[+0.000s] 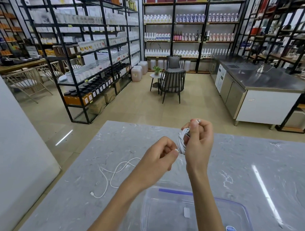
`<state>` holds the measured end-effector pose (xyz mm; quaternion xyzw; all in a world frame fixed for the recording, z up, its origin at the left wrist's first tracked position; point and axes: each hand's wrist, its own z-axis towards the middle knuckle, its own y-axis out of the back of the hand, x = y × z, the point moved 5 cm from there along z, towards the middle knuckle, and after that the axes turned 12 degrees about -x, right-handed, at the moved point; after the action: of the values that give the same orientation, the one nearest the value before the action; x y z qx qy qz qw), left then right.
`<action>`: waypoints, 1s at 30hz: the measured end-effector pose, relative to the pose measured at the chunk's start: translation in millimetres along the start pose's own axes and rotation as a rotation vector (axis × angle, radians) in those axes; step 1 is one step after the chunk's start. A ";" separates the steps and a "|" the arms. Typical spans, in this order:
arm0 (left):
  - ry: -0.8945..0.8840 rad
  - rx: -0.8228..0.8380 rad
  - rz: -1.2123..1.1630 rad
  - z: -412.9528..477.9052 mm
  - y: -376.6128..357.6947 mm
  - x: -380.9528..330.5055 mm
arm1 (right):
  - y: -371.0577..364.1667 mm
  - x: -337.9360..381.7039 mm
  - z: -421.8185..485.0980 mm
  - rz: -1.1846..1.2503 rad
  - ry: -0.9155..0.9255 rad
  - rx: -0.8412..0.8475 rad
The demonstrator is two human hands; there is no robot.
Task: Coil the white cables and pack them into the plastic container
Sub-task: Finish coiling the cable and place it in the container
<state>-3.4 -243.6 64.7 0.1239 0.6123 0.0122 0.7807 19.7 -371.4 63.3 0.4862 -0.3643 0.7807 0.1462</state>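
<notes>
The right hand (198, 146) grips a wound-up white cable (182, 142) in the air above the table (251, 164). The left hand (161, 158) pinches its loose end, right beside the loops. So this cable looks almost coiled but is not packed yet. A second white cable (117, 171) lies loose on the table to the left, not coiled at all. The plastic container (176, 191) sits open under the arms and looks empty. I think nothing blocks the way in.

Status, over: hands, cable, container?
Right hand grips coiled cable; left hand pinches its tail. Second cable loose on table. Container open, no cable inside.
</notes>
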 end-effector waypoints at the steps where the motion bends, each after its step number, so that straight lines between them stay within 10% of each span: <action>1: -0.008 0.065 -0.001 0.9 0.4 -3.0 | -3.4 -0.8 -1.7 -0.005 -0.031 0.062; 8: -0.074 0.133 -0.074 -4.3 -9.4 -5.4 | 6.5 -12.6 -6.0 0.004 -0.283 0.062; 15: -0.239 0.044 0.070 -11.3 -15.4 -4.5 | 27.5 -6.7 -4.2 0.023 -0.090 -0.201; 30: -0.213 0.004 0.322 -17.6 -3.1 24.0 | 21.8 -3.8 -15.5 -0.081 0.090 -0.188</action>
<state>-14.7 -239.4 37.3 0.2224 0.4986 0.1229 0.8287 -1.2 -375.0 46.7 0.4490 -0.4091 0.7576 0.2388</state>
